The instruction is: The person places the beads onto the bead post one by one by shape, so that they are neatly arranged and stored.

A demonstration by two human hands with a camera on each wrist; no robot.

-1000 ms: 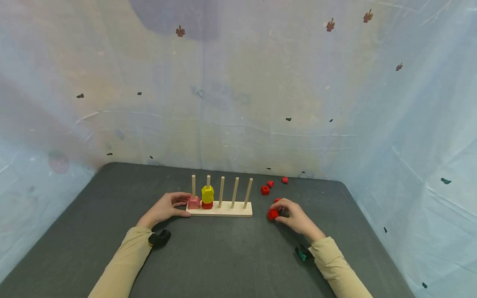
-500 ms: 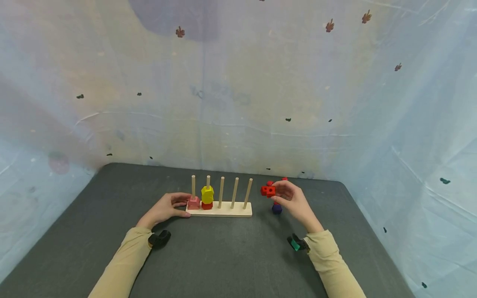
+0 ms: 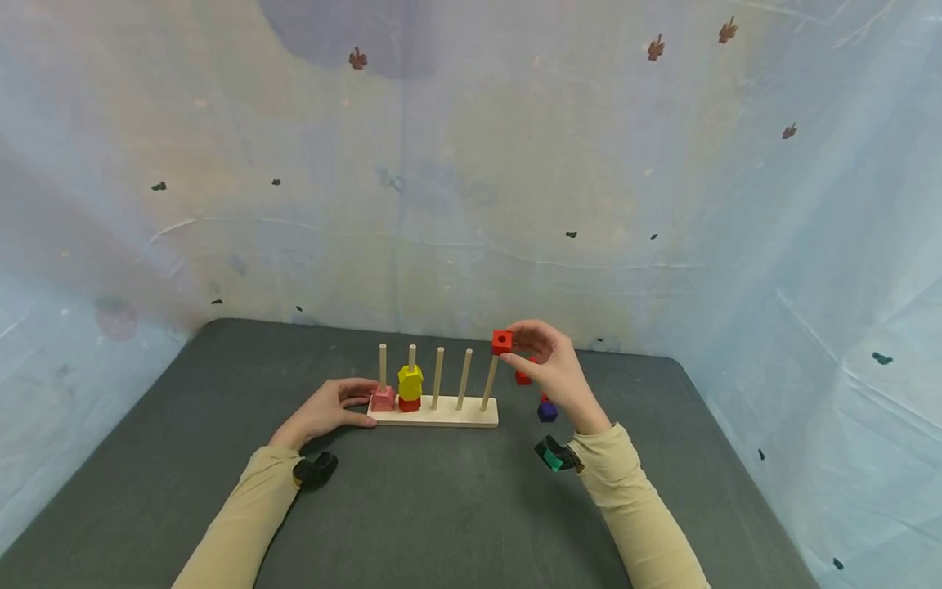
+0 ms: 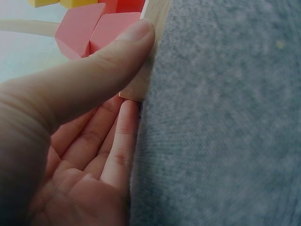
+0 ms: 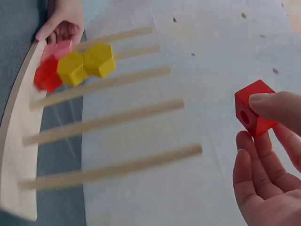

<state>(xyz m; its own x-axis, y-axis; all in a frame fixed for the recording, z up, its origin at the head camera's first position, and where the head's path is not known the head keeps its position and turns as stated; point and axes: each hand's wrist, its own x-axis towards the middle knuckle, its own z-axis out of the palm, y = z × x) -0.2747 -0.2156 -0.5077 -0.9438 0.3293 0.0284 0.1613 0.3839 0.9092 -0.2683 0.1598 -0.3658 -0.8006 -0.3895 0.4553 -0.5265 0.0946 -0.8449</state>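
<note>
In the head view my left hand point(image 3: 329, 411) holds the left end of a wooden peg board point(image 3: 449, 415), thumb on its front edge. The left wrist view shows that thumb point(image 4: 108, 63) against the board's wood, below pink bead pieces point(image 4: 80, 30). A pink bead point(image 3: 383, 400) sits on the first peg; yellow beads point(image 3: 410, 383) over a red bead point(image 3: 409, 405) are on the second. My right hand point(image 3: 550, 360) pinches a red cube bead point(image 3: 502, 342) at the top of the rightmost peg. In the right wrist view the held cube point(image 5: 254, 106), its hole showing, is apart from the peg tips.
Three bare pegs stand on the board's right part, the middle one being a peg point(image 3: 464, 380). On the dark table point(image 3: 441, 507) right of the board lie a purple bead point(image 3: 548, 411) and a red bead point(image 3: 523, 378), partly behind my right hand.
My right hand has lifted the red cube bead from the table's right side and carried it left and up to the rightmost peg. The purple bead has come into view. My left hand stays put.
</note>
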